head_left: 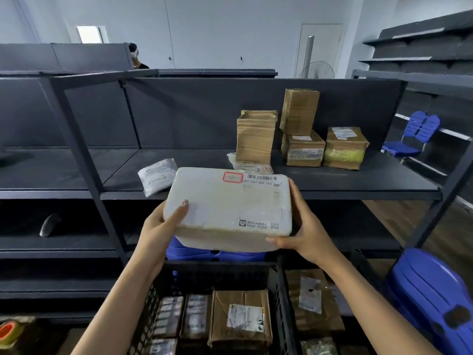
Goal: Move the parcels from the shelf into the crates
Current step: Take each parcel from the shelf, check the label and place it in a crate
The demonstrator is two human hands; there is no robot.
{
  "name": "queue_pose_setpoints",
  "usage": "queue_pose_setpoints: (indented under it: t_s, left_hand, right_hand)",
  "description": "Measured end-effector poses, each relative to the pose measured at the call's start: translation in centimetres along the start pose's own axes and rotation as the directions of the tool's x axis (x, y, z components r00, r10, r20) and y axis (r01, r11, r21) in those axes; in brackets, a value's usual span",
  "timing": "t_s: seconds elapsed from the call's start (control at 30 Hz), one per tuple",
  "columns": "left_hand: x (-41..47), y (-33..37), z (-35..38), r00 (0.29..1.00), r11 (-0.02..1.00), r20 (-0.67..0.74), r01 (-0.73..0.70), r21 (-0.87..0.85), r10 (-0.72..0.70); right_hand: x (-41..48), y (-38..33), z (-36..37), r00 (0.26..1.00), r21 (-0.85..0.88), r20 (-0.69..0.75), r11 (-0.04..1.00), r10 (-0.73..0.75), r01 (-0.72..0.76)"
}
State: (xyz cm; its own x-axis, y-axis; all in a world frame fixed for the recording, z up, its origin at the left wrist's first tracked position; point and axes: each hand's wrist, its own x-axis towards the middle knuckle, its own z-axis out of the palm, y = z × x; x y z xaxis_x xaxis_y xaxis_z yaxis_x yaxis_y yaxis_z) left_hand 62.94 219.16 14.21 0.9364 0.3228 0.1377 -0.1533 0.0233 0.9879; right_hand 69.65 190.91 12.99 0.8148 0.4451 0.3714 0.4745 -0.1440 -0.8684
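A white foam parcel (230, 206) with a barcode label and a red-framed sticker hangs in the air in front of the dark shelf (358, 184). My left hand (163, 224) grips its left end and my right hand (304, 231) holds its right end and lower corner. Under it stand two black crates (281, 285), with several cardboard parcels (240, 319) inside. On the shelf remain several brown boxes (303, 149), a taped bundle (256, 137) and two white pouches (157, 175).
Blue plastic chairs stand at the right (432, 298) and further back (414, 134), and another sits behind the crates. Lower shelves are dark; a black object (50, 225) lies on one at the left. A person stands behind the shelving at the back.
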Motion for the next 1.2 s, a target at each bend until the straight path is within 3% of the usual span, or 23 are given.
queue_pose_setpoints:
  t_s: [0.13, 0.3, 0.4, 0.53, 0.87, 1.2]
  left_hand:
    - [-0.3, -0.8, 0.1, 0.998, 0.999, -0.059, -0.031, -0.012, 0.03]
    - [-0.4, -1.3, 0.2, 0.992, 0.993, -0.072, -0.104, 0.055, 0.108]
    - [-0.5, -1.7, 0.3, 0.991, 0.987, -0.05, -0.116, 0.107, 0.122]
    - [-1.0, -2.1, 1.0, 0.986, 0.967, 0.004, -0.162, 0.197, 0.164]
    - [-3.3, -6.3, 0.4, 0.992, 0.927, -0.128, 0.048, 0.371, 0.0]
    - [-5.3, -10.8, -2.4, 0.956, 0.775, -0.128, 0.289, 0.562, -0.263]
  right_hand:
    - [0.3, 1.3, 0.3, 0.99, 0.057, -0.054, 0.99, 0.129, -0.126]
    - [0.1, 1.4, 0.1, 0.964, 0.074, 0.116, 0.966, 0.24, -0.249]
    - [0.1, 1.4, 0.8, 0.954, 0.179, -0.01, 0.94, 0.298, -0.292]
    - [-0.3, 2.6, 2.2, 0.903, 0.147, -0.249, 0.935, 0.35, -0.322]
    - [-3.1, 4.8, 4.6, 0.865, 0.05, -0.27, 0.904, 0.422, -0.425]
    - [-7.4, 8.7, 9.1, 0.772, 0.005, -0.214, 0.791, 0.598, -0.611]
